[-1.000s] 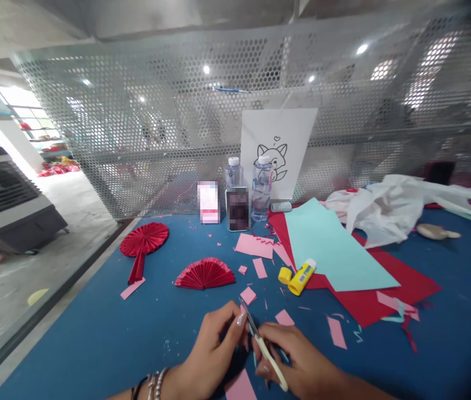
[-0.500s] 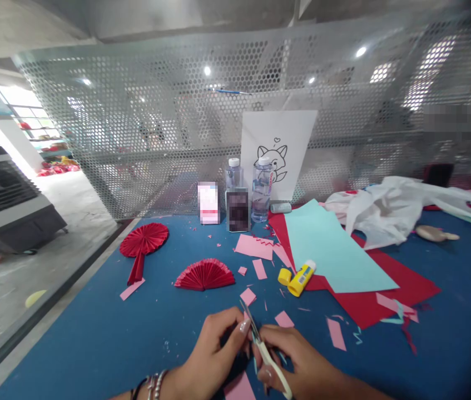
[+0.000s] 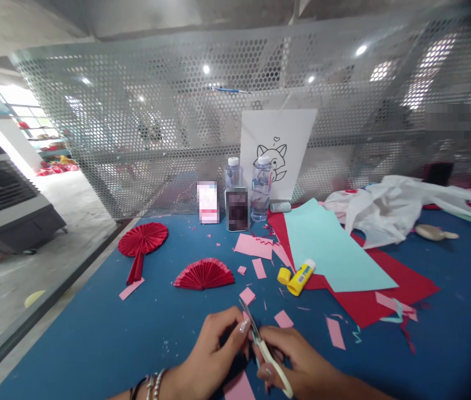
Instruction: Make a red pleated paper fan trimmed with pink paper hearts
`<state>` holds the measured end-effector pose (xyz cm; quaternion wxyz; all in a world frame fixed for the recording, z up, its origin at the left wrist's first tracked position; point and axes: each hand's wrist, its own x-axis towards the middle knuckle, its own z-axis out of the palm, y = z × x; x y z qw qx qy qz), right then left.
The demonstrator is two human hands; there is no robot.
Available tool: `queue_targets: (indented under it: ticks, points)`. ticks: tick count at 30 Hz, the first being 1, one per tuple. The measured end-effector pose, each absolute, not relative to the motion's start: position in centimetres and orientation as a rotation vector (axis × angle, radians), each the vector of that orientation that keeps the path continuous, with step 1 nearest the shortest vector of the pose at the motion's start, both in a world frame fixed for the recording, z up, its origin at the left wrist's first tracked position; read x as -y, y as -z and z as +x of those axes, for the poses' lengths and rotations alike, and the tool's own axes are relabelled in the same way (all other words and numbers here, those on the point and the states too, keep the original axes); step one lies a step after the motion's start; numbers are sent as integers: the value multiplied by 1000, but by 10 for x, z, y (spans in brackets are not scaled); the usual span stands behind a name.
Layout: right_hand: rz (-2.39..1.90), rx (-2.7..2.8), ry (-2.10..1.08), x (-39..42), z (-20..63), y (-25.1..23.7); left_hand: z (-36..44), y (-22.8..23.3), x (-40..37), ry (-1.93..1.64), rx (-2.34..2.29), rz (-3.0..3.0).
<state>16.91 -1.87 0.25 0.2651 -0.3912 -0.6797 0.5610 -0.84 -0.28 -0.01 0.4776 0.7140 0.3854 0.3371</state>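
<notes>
White-handled small scissors (image 3: pixel 266 351) sit clasped in our right hand (image 3: pixel 297 364); our left hand (image 3: pixel 214 355) pinches a tiny paper scrap at the blades.

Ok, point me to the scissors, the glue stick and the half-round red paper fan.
scissors (image 3: pixel 266 351), head view, on the pale handle in the right hand's grip.
glue stick (image 3: pixel 300 276), head view, middle of the yellow tube.
half-round red paper fan (image 3: pixel 204 274), head view, centre of the pleats.
</notes>
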Motion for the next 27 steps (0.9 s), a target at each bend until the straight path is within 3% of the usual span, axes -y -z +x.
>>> queue_targets:
  ticks: [27]
  points:
    - [-1057, 1748, -1567, 17, 167, -5, -1, -1, -1, -858, -940, 1662]
